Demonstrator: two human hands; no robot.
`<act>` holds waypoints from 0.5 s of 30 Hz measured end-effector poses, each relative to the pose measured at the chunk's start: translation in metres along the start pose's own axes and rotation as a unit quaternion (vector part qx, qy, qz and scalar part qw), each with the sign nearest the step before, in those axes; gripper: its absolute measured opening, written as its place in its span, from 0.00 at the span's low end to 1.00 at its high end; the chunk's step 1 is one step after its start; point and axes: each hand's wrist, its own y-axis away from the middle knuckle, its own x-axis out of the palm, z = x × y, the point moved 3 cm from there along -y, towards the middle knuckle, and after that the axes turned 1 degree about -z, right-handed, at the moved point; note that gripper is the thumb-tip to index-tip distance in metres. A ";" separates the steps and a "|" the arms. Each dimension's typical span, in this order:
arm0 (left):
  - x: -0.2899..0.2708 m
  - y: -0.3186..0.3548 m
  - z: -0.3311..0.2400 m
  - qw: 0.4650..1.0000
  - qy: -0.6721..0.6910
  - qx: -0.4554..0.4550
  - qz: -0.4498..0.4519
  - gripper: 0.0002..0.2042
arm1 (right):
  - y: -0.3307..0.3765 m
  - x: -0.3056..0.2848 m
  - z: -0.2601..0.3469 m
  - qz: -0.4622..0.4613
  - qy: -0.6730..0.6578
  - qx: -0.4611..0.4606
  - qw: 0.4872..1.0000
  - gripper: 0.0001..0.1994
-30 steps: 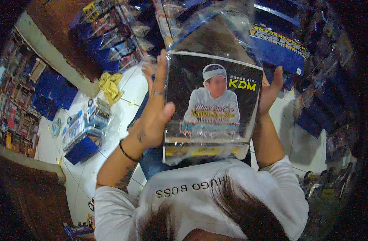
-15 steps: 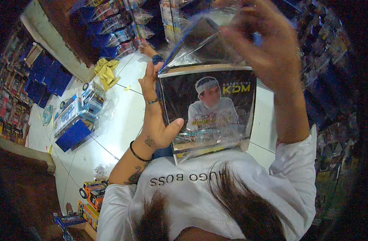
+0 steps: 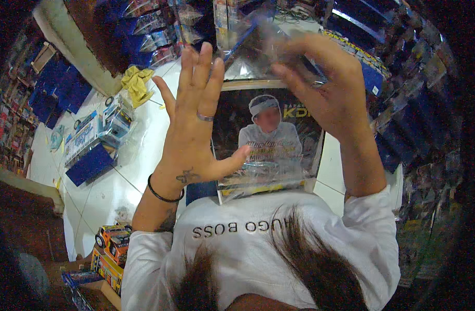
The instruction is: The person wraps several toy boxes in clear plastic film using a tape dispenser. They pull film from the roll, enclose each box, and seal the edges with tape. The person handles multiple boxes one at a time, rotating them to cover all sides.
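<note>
A flat black box (image 3: 271, 124) with a printed picture of a person in a white headband lies across my lap. A clear plastic bag (image 3: 242, 70) wraps it, and the bag's loose top stretches beyond the far edge. My left hand (image 3: 191, 114) is spread over the box's left side, its fingers extended and its thumb across the printed face. Over the top right corner, my right hand (image 3: 320, 78) curls with thumb and fingers pinched on the loose plastic. Its fingertips are smeared by motion.
On the white tiled floor to the left are packaged toy vehicles (image 3: 100, 129), a blue box (image 3: 89, 165) and a yellow cloth (image 3: 137, 85). An orange toy truck (image 3: 114, 241) sits on a box near my left elbow. Racks of packaged goods (image 3: 149, 26) line the far side.
My left hand has swung right and turned its back upward, with fingers spread. My right hand has come down and left, nearer the box's top edge, and the plastic top has shifted.
</note>
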 end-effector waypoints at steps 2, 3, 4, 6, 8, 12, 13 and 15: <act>-0.002 0.001 -0.001 1.000 0.003 0.007 -0.006 0.53 | 0.002 -0.007 0.011 0.022 -0.031 -0.068 0.997 0.30; -0.003 0.002 -0.001 1.000 0.011 0.003 -0.015 0.53 | 0.002 -0.014 0.011 -0.027 -0.043 -0.033 0.998 0.30; -0.004 0.003 -0.001 1.000 -0.015 0.009 0.000 0.53 | 0.002 -0.018 0.008 -0.079 -0.073 0.015 0.994 0.30; -0.007 0.006 -0.003 0.998 -0.045 0.001 0.039 0.53 | 0.005 -0.021 0.006 -0.144 -0.102 0.074 0.981 0.35; -0.011 0.008 -0.009 0.995 -0.063 0.019 0.072 0.48 | 0.009 -0.009 0.009 -0.027 -0.031 0.050 0.998 0.38; -0.012 0.010 -0.025 0.990 -0.030 0.069 0.116 0.42 | 0.045 0.011 0.035 0.164 0.026 -0.027 0.986 0.37; -0.010 0.011 -0.030 0.992 -0.001 0.063 0.114 0.43 | 0.055 0.015 0.041 0.186 0.000 -0.032 0.982 0.38; -0.005 0.013 -0.036 0.989 -0.009 0.081 0.123 0.43 | 0.068 0.013 0.047 0.207 -0.035 -0.044 0.977 0.37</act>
